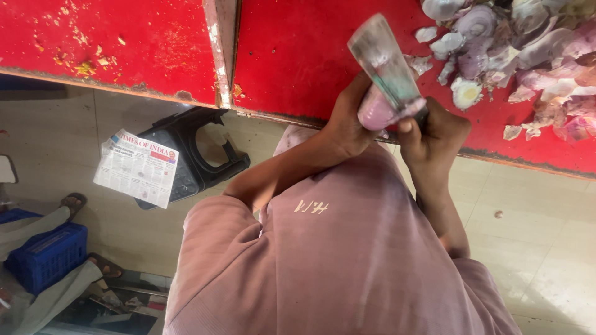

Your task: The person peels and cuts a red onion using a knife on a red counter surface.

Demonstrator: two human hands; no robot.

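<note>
At the red table's [298,56] edge, left hand [347,118] wraps a smooth pink peeled onion [375,111]; right hand [437,133] clenches a broad, shiny steel knife [385,62], blade tilted upward.

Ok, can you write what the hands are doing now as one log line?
left hand: grips peeled onion | right hand: grips knife, blade up | onion peels: heaped on red table

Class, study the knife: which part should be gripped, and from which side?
Grip the knife by its dark handle, coming from the body side: the broad blade points away over the red table, so that end is probably safest. The right hand holds it there; the left hand cups the peeled onion.
</note>
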